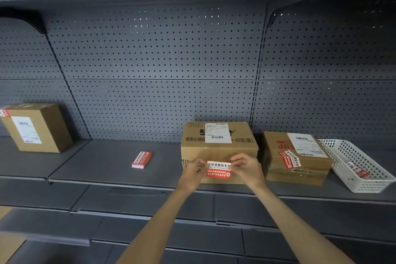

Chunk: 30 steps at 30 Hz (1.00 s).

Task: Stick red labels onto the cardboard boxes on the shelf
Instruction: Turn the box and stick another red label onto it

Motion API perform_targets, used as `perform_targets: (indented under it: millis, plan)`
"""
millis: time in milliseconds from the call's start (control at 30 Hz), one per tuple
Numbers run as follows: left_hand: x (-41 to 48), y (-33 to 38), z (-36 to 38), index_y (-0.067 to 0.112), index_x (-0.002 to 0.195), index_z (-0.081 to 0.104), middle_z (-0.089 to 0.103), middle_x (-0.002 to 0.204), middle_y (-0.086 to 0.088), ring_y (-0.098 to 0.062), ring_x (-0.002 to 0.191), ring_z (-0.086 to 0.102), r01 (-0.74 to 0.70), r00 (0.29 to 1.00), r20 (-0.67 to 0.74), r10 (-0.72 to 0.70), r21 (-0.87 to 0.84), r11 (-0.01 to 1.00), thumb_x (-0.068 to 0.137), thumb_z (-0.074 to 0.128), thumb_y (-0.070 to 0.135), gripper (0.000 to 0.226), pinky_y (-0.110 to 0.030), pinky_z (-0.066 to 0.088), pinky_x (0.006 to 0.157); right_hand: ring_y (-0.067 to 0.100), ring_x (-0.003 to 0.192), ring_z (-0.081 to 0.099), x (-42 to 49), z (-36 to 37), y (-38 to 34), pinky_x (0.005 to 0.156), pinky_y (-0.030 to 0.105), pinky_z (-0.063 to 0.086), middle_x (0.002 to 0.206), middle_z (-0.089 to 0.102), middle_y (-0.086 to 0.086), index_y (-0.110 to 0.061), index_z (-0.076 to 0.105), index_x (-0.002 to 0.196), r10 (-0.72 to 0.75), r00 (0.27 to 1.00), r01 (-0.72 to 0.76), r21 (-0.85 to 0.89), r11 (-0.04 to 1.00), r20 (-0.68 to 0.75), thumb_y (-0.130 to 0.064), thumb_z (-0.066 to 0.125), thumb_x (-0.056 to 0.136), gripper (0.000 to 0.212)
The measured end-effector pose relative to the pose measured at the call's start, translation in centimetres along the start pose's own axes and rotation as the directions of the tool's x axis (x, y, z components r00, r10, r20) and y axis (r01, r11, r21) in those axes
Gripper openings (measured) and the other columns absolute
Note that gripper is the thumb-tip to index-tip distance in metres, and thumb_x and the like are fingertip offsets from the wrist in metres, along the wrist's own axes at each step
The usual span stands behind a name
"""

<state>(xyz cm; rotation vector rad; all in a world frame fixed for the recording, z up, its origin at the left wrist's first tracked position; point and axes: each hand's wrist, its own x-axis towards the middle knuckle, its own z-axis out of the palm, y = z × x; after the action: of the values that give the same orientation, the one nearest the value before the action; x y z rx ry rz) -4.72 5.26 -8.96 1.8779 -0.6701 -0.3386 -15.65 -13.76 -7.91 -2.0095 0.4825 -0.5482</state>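
white basket (pixel 334 152) holds one red label (pixel 358 171), right of boxes (pixel 295 156).

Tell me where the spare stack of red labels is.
The stack of red labels lies on the grey shelf, centre-left in the head view, left of the middle cardboard box.

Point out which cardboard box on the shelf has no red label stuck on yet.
The middle box, behind the held label; the left box and right box have theirs.

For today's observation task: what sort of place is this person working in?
Probably a stockroom or parcel depot: grey pegboard-backed shelving, cardboard boxes bearing shipping labels, and a stack of red labels.
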Motion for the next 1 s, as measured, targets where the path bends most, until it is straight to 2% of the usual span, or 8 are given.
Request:
perform_targets:
  millis: [133, 233, 333, 533, 667, 800, 900, 1000]
  plan:
    - [0.2, -0.6, 0.1, 0.013, 0.093, 0.067, 0.072, 0.101, -0.004, -0.013, 0.084, 0.07, 0.094, 0.995, -0.002, -0.095, -0.075, 0.993, 0.097, 0.064, 0.029, 0.016, -0.014, 0.051, 0.069, 0.002, 0.08, 0.069, -0.1, 0.3, 0.2, 0.071, 0.02, 0.055, 0.085, 0.074, -0.007, -0.018, 0.07, 0.089, -0.007, 0.999, 0.009, -0.051, 0.999, 0.033, -0.014, 0.083, 0.079, 0.017]
    - [0.3, -1.6, 0.4, 0.017, 0.087, 0.076, 0.076, 0.095, 0.003, -0.012, 0.087, 0.071, 0.15, 0.987, -0.038, -0.156, -0.139, 0.979, 0.088, 0.074, 0.034, 0.018, -0.021, 0.051, 0.082, 0.006, 0.083, 0.069, -0.2, 0.6, 0.4, 0.072, 0.02, 0.054, 0.085, 0.072, -0.007, -0.017, 0.067, 0.084, -0.04, 0.997, 0.048, -0.117, 0.992, 0.064, -0.013, 0.08, 0.082, 0.014]
    - [0.4, -2.6, 0.7, 0.025, 0.08, 0.08, 0.077, 0.09, 0.013, -0.01, 0.091, 0.07, 0.134, 0.988, -0.073, -0.139, -0.069, 0.989, 0.083, 0.079, 0.036, 0.012, -0.031, 0.052, 0.093, 0.006, 0.085, 0.067, -0.2, 0.9, 0.6, 0.071, 0.018, 0.052, 0.086, 0.07, -0.009, -0.021, 0.063, 0.082, -0.05, 0.996, 0.063, -0.174, 0.983, 0.073, -0.015, 0.077, 0.085, 0.015]
    - [0.5, -2.5, 1.3, 0.037, 0.077, 0.078, 0.073, 0.079, 0.026, 0.004, 0.078, 0.068, 0.149, 0.972, -0.203, -0.117, 0.152, 0.977, 0.082, 0.076, 0.046, 0.01, -0.025, 0.054, 0.078, -0.002, 0.073, 0.064, -0.3, 1.4, 0.6, 0.065, 0.024, 0.053, 0.076, 0.068, -0.016, -0.031, 0.061, 0.078, -0.035, 0.999, 0.022, -0.33, 0.944, -0.033, -0.035, 0.081, 0.08, 0.02]
    - [0.1, -1.5, 1.5, 0.038, 0.082, 0.079, 0.072, 0.076, 0.024, 0.0, 0.072, 0.065, 0.198, 0.945, -0.306, -0.113, 0.261, 0.945, 0.079, 0.074, 0.054, 0.018, -0.02, 0.046, 0.062, -0.002, 0.069, 0.063, 0.2, 1.8, 0.4, 0.065, 0.027, 0.055, 0.072, 0.066, -0.016, -0.032, 0.058, 0.076, -0.061, 0.995, 0.025, -0.406, 0.913, -0.076, -0.042, 0.079, 0.08, 0.024]
    - [0.4, -1.9, 1.8, 0.036, 0.08, 0.078, 0.072, 0.074, 0.021, -0.003, 0.068, 0.066, 0.209, 0.928, -0.362, -0.084, 0.321, 0.924, 0.078, 0.074, 0.061, 0.026, -0.024, 0.055, 0.064, 0.002, 0.065, 0.062, 0.2, 2.4, 0.4, 0.06, 0.026, 0.053, 0.071, 0.065, -0.015, -0.03, 0.057, 0.078, -0.109, 0.987, 0.033, -0.515, 0.856, -0.119, -0.047, 0.076, 0.082, 0.025]
    - [0.6, -1.8, 2.0, 0.035, 0.081, 0.079, 0.073, 0.073, 0.019, -0.005, 0.066, 0.065, 0.202, 0.921, -0.386, -0.054, 0.355, 0.913, 0.077, 0.073, 0.063, 0.028, -0.024, 0.055, 0.062, 0.005, 0.065, 0.062, 0.4, 2.7, 0.4, 0.056, 0.021, 0.044, 0.071, 0.066, -0.013, -0.029, 0.056, 0.078, -0.127, 0.984, 0.035, -0.556, 0.83, -0.127, -0.048, 0.074, 0.083, 0.026]
    - [0.7, -1.7, 2.2, 0.035, 0.083, 0.079, 0.073, 0.075, 0.017, -0.006, 0.067, 0.065, 0.191, 0.919, -0.392, -0.033, 0.372, 0.908, 0.08, 0.072, 0.061, 0.027, -0.023, 0.053, 0.061, 0.005, 0.064, 0.062, 0.7, 2.9, 0.5, 0.057, 0.022, 0.047, 0.072, 0.066, -0.013, -0.03, 0.055, 0.079, -0.152, 0.979, 0.044, -0.59, 0.806, -0.135, -0.048, 0.074, 0.084, 0.027]
